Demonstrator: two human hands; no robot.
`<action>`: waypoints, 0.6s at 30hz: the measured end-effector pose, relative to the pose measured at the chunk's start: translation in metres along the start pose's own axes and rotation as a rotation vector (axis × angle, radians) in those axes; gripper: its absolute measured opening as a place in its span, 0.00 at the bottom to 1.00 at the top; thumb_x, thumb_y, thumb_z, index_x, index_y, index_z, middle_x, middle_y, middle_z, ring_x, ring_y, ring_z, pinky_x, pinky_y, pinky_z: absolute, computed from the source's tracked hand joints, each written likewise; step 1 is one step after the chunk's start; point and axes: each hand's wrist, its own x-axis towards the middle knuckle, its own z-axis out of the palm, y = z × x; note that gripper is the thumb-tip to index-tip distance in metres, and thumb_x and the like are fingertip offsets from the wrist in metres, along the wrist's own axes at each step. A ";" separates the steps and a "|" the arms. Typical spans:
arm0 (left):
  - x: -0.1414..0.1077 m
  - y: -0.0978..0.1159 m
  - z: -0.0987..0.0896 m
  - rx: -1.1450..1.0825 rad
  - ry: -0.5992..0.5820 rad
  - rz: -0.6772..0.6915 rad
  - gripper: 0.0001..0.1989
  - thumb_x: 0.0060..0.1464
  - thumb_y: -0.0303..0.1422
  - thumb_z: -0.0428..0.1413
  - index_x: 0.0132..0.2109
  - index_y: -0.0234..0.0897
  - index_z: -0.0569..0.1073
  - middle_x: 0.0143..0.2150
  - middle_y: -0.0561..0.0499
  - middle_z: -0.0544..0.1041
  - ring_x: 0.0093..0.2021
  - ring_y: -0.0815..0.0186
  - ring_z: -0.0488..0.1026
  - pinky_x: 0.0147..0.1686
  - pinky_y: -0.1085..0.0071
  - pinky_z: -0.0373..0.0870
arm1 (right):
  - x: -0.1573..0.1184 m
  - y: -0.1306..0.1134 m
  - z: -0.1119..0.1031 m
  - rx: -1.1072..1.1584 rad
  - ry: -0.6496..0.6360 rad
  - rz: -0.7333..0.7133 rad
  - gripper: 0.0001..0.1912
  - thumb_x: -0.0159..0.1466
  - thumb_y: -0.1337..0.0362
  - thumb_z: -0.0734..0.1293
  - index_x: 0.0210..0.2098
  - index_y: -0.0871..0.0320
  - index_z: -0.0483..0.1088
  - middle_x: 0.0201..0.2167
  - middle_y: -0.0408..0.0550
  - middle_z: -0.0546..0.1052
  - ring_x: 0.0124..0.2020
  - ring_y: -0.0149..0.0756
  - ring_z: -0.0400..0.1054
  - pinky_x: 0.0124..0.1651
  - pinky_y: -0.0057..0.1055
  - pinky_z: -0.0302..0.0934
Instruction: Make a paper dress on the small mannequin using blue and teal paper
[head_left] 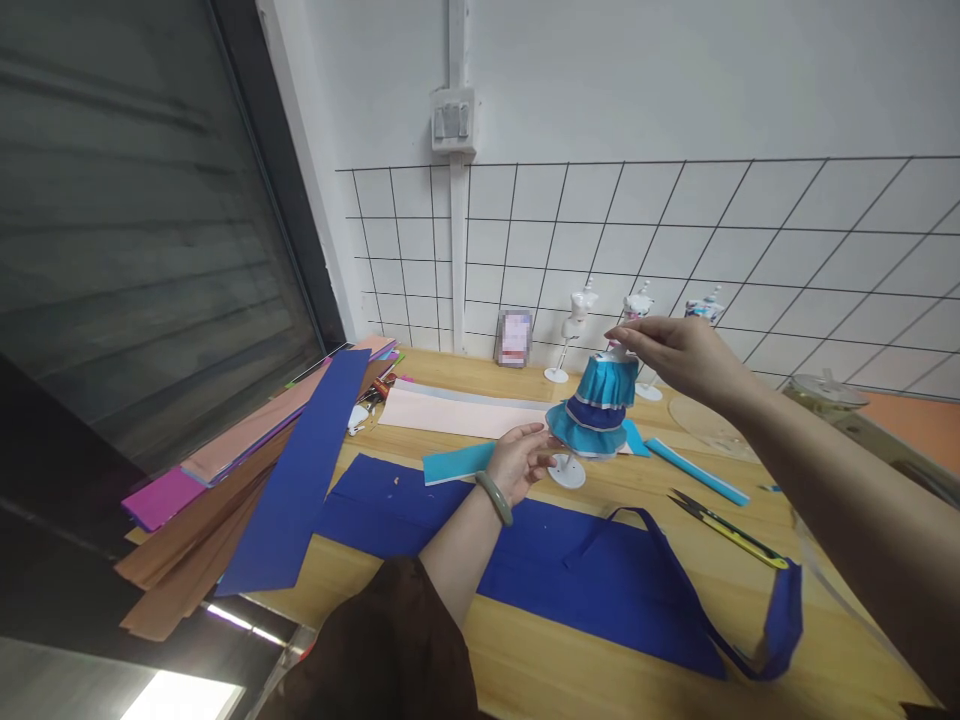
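Observation:
A miniature dress form (568, 472) on a round white base wears a tiered skirt (596, 412) of light blue and dark blue paper-like strips with pale edging. My right hand (667, 350) pinches the form near its top, above the skirt's waist. The fingers hide most of the upper body. My left hand (521, 460), with a bangle (495, 498) on its wrist, is at the skirt's lower left edge beside the base. Its fingers are loosely curved and apart. A light blue strip (459, 464) lies behind this wrist, and a large dark blue sheet (592, 580) lies below it.
Yellow-handled thread snips (727, 528) and a folded light blue strip (697, 472) lie to the right. Stacked coloured strips (247, 450) overhang the left edge. Small dress forms (579, 312) and a framed card (514, 338) stand at the back by a wire grid (540, 220).

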 end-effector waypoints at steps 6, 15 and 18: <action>0.006 0.000 0.002 -0.072 -0.055 -0.034 0.12 0.47 0.26 0.60 0.41 0.32 0.70 0.33 0.49 0.74 0.20 0.80 0.67 0.13 0.85 0.48 | 0.001 0.005 0.003 0.010 0.031 -0.016 0.20 0.61 0.50 0.62 0.37 0.60 0.76 0.27 0.50 0.77 0.23 0.31 0.63 0.24 0.29 0.54; 0.014 -0.006 0.002 -0.142 -0.024 -0.008 0.10 0.49 0.23 0.58 0.41 0.32 0.69 0.28 0.54 0.69 0.18 0.82 0.62 0.13 0.87 0.49 | 0.003 0.008 0.005 0.037 0.045 -0.015 0.18 0.60 0.51 0.63 0.36 0.59 0.77 0.29 0.50 0.77 0.29 0.37 0.69 0.29 0.32 0.60; 0.014 -0.008 0.001 -0.127 -0.009 0.009 0.10 0.50 0.23 0.58 0.41 0.32 0.69 0.30 0.53 0.71 0.17 0.82 0.62 0.13 0.86 0.50 | 0.004 0.009 0.006 0.054 0.057 -0.037 0.20 0.59 0.50 0.63 0.37 0.60 0.77 0.28 0.51 0.77 0.28 0.37 0.68 0.28 0.31 0.59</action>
